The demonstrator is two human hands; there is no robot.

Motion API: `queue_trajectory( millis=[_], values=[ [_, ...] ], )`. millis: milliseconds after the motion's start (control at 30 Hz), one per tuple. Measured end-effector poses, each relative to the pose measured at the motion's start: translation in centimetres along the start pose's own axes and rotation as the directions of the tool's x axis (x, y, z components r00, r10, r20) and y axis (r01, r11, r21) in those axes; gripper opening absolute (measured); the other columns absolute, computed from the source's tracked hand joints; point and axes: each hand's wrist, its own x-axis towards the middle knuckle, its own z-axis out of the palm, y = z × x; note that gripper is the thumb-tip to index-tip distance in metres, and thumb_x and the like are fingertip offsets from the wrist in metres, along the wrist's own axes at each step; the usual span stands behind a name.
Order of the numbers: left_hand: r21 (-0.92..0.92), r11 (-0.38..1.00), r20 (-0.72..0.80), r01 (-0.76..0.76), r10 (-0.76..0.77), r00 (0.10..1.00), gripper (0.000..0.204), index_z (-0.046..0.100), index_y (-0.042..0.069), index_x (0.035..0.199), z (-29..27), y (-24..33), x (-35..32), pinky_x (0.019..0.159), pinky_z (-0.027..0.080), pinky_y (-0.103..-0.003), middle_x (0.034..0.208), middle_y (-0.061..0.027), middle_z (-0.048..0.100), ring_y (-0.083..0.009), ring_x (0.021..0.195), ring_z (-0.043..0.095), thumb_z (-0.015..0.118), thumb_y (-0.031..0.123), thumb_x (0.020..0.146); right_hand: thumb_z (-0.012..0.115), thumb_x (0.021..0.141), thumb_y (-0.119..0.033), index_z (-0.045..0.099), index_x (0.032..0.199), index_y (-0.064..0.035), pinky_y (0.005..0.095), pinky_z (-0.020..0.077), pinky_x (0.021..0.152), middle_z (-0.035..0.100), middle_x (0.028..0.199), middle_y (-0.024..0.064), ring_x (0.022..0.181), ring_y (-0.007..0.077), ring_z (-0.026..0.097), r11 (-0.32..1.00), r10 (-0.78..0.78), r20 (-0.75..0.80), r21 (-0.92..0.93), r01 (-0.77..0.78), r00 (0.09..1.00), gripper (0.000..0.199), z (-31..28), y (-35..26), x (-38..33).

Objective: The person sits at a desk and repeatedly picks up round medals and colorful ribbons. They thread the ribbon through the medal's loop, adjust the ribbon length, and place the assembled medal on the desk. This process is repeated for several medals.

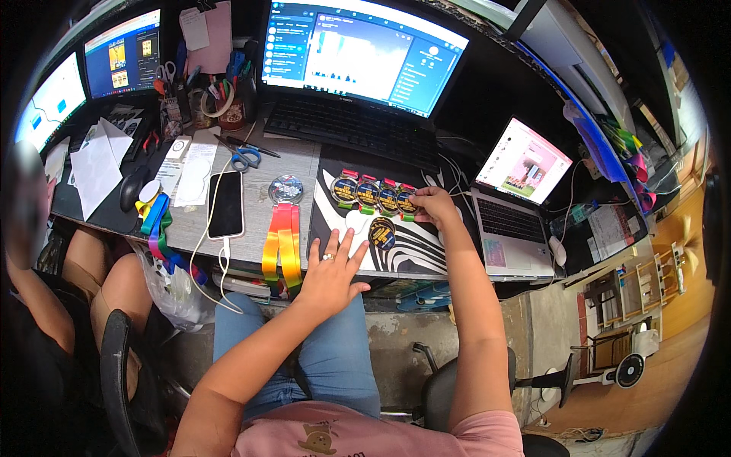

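My left hand [333, 266] lies with spread fingers on the near edge of a black-and-white swirl-patterned mat [346, 255], holding nothing. My right hand [432, 206] has its thumb and fingers closed at the rim of the rightmost medal [406, 200]. This one ends a row of several round medals [367, 193] with dark printed faces, red loops above and green bits below. Below the row, near my left fingertips, sits a small stack of dark oval-looking discs [382, 234] with gold print. Farther left on the desk is another medal [286, 190] on a red-to-yellow ribbon [282, 244], which hangs over the desk edge.
A white-cabled phone [226, 204], blue scissors [245, 158] and papers [99, 171] lie to the left. Behind the mat are a black keyboard [343, 133] and monitor [365, 53]. An open laptop [514, 221] stands right. Another person's arm [38, 312] is at far left.
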Motion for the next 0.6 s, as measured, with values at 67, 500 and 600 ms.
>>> queue_trajectory(
  millis=[67, 500, 600],
  values=[
    [0.006, 1.000, 0.008, -0.001, 0.001, 1.000, 0.083, 0.033, 0.013, 0.149, 0.0, 0.0, 0.0, 0.108, 0.023, -0.062, 0.154, -0.0194, 0.028, -0.0408, 0.138, 0.031, 0.065, 0.051, 0.082, 0.077, 0.080, -0.015, 0.059, 0.108, 0.0006, 0.0278, 0.0575, 0.048, 0.065, 0.079, 0.0075, 0.058, 0.0128, 0.063, 1.000, -0.010, 0.000, 0.011, 0.010, 1.000, 0.036, -0.1, 0.3, 0.1],
    [0.027, 1.000, -0.034, 0.009, -0.008, 0.999, 0.083, 0.030, 0.005, 0.149, 1.4, -0.4, 8.0, 0.113, 0.006, -0.063, 0.158, -0.0118, 0.021, -0.0343, 0.147, 0.015, 0.041, 0.064, 0.091, 0.082, 0.074, -0.020, 0.057, 0.117, 0.0055, 0.0295, 0.0597, 0.054, 0.063, 0.108, 0.0181, 0.083, 0.0222, 0.068, 0.979, -0.185, -0.098, -0.103, 0.175, 0.978, 0.056, 1.0, 0.6, -1.0],
    [0.009, 1.000, -0.001, 0.020, -0.020, 1.000, 0.085, 0.030, 0.005, 0.149, 2.2, -0.6, 9.0, 0.113, 0.000, -0.064, 0.158, -0.0124, 0.023, -0.0340, 0.148, 0.013, 0.037, 0.067, 0.092, 0.084, 0.071, -0.019, 0.059, 0.112, 0.0043, 0.0293, 0.0580, 0.053, 0.066, 0.092, 0.0151, 0.074, 0.0205, 0.068, 0.965, -0.241, -0.119, -0.133, 0.225, 0.963, 0.054, 0.9, 1.5, -0.8]
  ],
)
